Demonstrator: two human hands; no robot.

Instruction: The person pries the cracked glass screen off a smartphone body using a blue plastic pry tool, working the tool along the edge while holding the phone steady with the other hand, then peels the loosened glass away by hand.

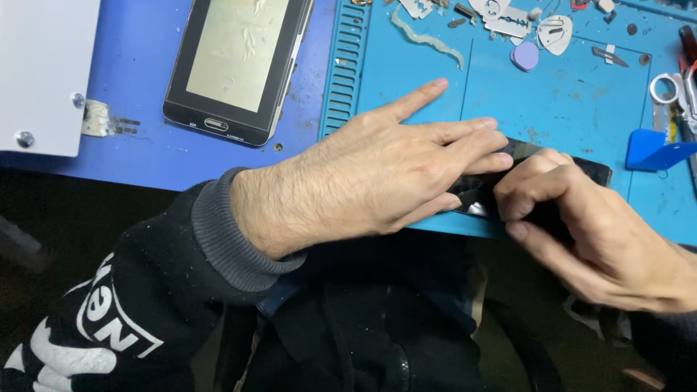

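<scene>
From the head view, I see my left hand (pixel 377 170) lying flat and spread, fingers stretched out and pressing down on a dark, glossy phone (pixel 541 170) at the near edge of the blue work mat (pixel 566 101). It grips nothing; it only pins the phone in place. My right hand (pixel 581 232) is curled, its fingers bent over the phone's near edge and touching it, though I cannot tell exactly what they pinch there. The mat is rubbery, ribbed along its left border, and lies on a blue desk (pixel 138 109). Farther back on the desk rests a second phone (pixel 236 62), black-framed with a pale, dull screen. A white panel (pixel 40 72) with screws sits at the far left. Metal prying tools (pixel 523 22) and a blue plastic wedge (pixel 653 149) lie scattered on the mat.
</scene>
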